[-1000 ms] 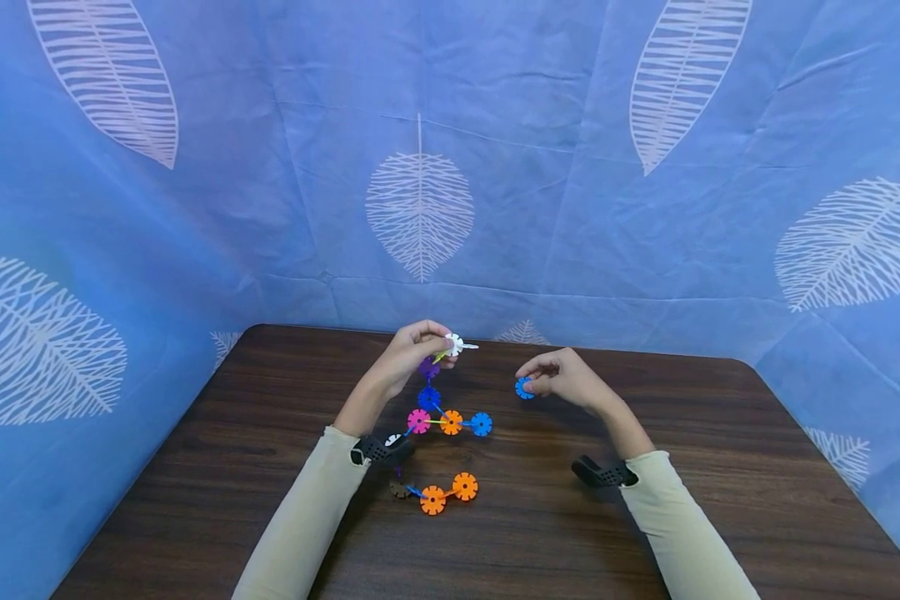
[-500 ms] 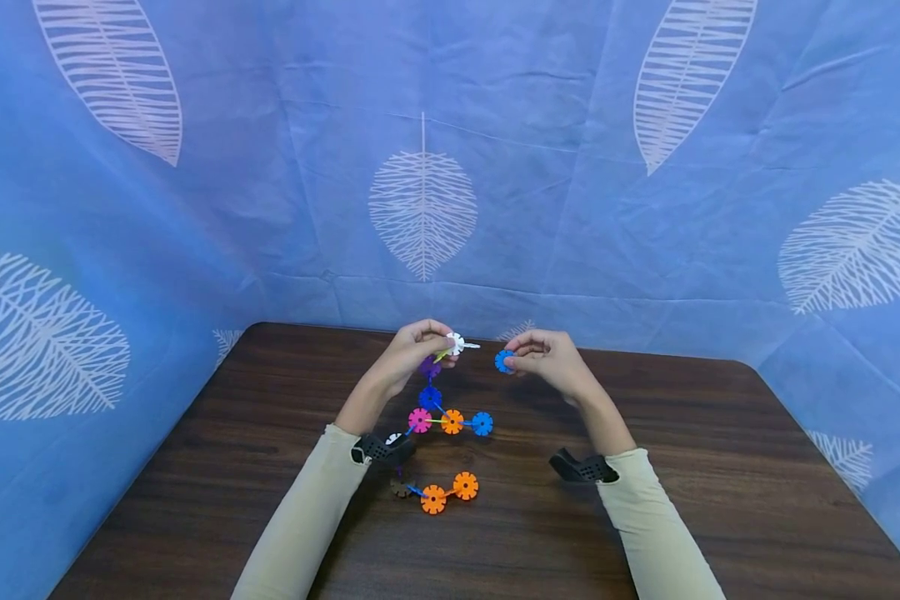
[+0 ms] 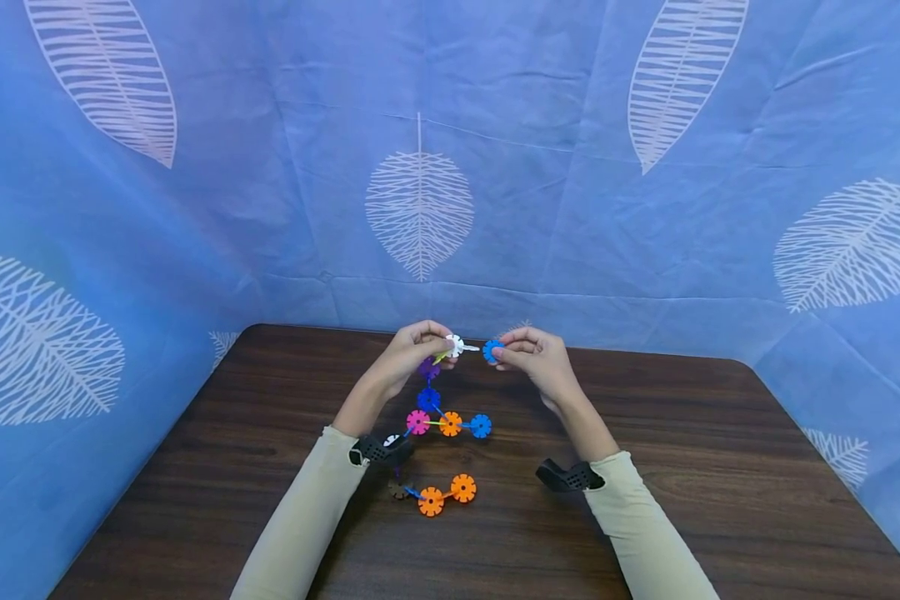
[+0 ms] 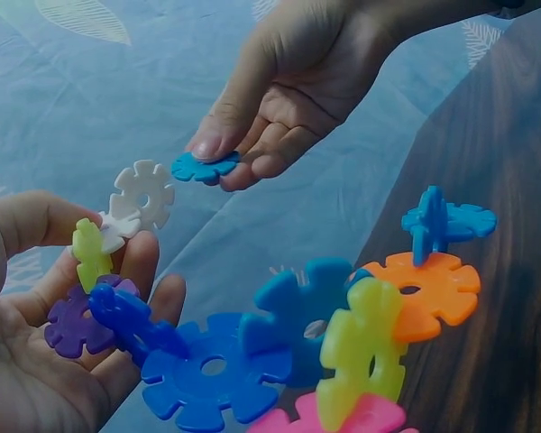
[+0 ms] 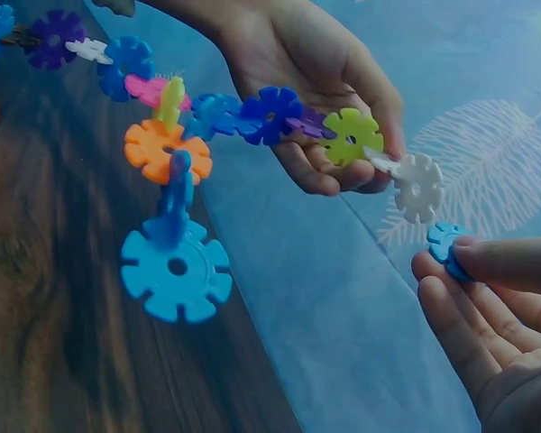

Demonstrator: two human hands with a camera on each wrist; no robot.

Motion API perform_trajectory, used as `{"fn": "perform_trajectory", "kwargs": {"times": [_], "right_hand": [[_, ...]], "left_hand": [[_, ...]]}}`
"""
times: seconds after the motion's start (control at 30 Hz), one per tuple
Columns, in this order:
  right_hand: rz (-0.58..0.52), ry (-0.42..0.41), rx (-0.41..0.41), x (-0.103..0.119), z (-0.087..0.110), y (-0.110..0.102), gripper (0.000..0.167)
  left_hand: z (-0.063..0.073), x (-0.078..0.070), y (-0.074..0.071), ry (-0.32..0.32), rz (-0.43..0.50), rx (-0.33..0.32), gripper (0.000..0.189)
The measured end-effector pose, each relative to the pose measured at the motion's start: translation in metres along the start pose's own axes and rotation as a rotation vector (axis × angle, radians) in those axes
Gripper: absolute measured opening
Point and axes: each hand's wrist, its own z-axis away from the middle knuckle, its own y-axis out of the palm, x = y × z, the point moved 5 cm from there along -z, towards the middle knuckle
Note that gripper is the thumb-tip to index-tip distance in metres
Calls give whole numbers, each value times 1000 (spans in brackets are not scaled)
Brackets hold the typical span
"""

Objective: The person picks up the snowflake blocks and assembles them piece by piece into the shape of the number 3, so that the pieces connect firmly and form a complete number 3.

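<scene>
My left hand [image 3: 414, 358] pinches a white notched plastic disc [image 3: 455, 343] near the end of a linked chain of discs. A second white disc [image 5: 406, 203], slotted into it, sticks out toward the right. My right hand [image 3: 543, 362] holds a loose blue disc [image 3: 491, 352] between thumb and fingers. The blue disc's rim is right by the outer white disc; whether they touch, I cannot tell. From the left hand the chain hangs through yellow-green [image 5: 341, 124], purple [image 4: 68, 316] and blue [image 4: 176, 392] discs. A pink disc [image 3: 412, 417] joins an orange side branch [image 3: 446, 418].
The chain's lower part, with two orange discs [image 3: 463, 498] at its end, lies on the dark wooden table [image 3: 690, 500]. The left wrist strap [image 3: 382, 452] partly covers the chain. A blue leaf-patterned cloth [image 3: 570, 208] hangs behind the table.
My right hand has moved left and slightly up with the blue disc, bringing it close to the outer white disc. The left hand and chain have stayed almost still.
</scene>
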Motion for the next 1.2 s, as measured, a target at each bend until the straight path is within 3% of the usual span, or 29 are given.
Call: {"fn": "perform_trajectory", "kwargs": {"times": [0.77, 1.2], "right_hand": [[-62, -21, -33, 4, 4, 11, 23], [-44, 1, -22, 2, 3, 13, 24]], "left_hand": [[1, 0, 1, 1, -11, 13, 15], [-2, 2, 7, -4, 60, -13, 17]]}}
